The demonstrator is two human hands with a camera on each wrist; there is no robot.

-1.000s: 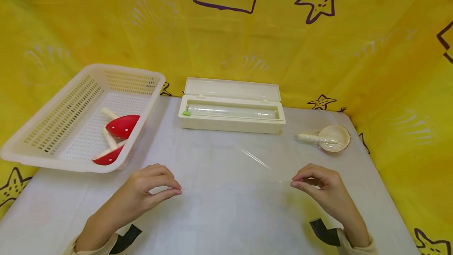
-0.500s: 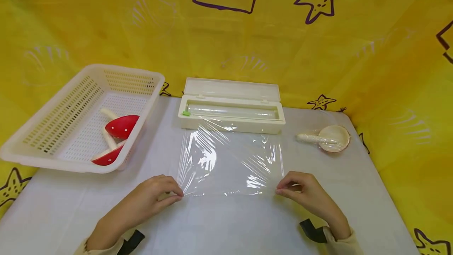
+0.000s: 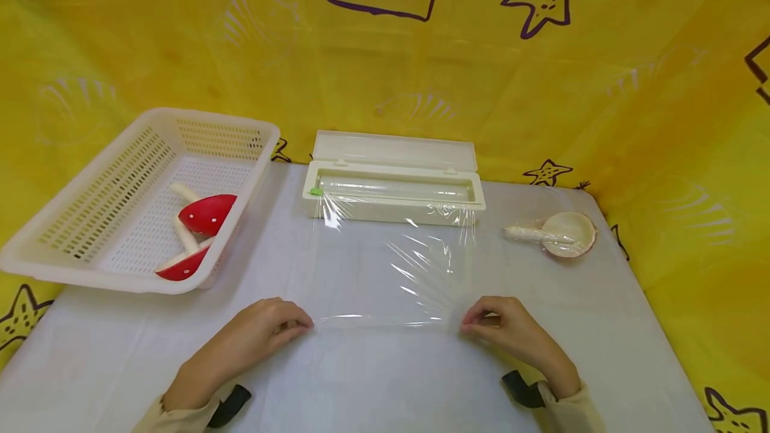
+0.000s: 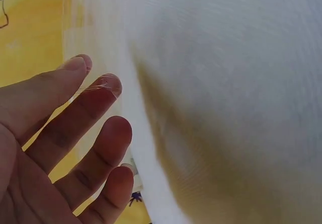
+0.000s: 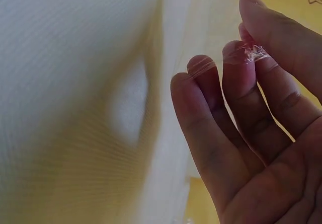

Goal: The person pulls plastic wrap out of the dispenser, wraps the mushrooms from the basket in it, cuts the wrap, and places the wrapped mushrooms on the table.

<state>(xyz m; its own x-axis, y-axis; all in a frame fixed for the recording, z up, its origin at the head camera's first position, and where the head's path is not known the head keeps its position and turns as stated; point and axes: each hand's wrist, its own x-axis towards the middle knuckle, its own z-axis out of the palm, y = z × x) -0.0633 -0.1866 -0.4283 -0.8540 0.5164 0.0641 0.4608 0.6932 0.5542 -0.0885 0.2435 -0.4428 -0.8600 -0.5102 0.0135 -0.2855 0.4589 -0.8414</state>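
Pinching the near corners of a clear film (image 3: 367, 272), the left hand (image 3: 252, 339) and right hand (image 3: 520, 336) hold it spread over the tabletop (image 3: 385, 386). Beyond the left hand, a white basket (image 3: 120, 282) holds two red ladles (image 3: 208, 214); past the right hand lies a film-wrapped ladle (image 3: 570, 231). Farther back, the film meets an open-lidded box (image 3: 394, 211) containing a roll (image 3: 391, 187), before a yellow backdrop (image 3: 397, 59).
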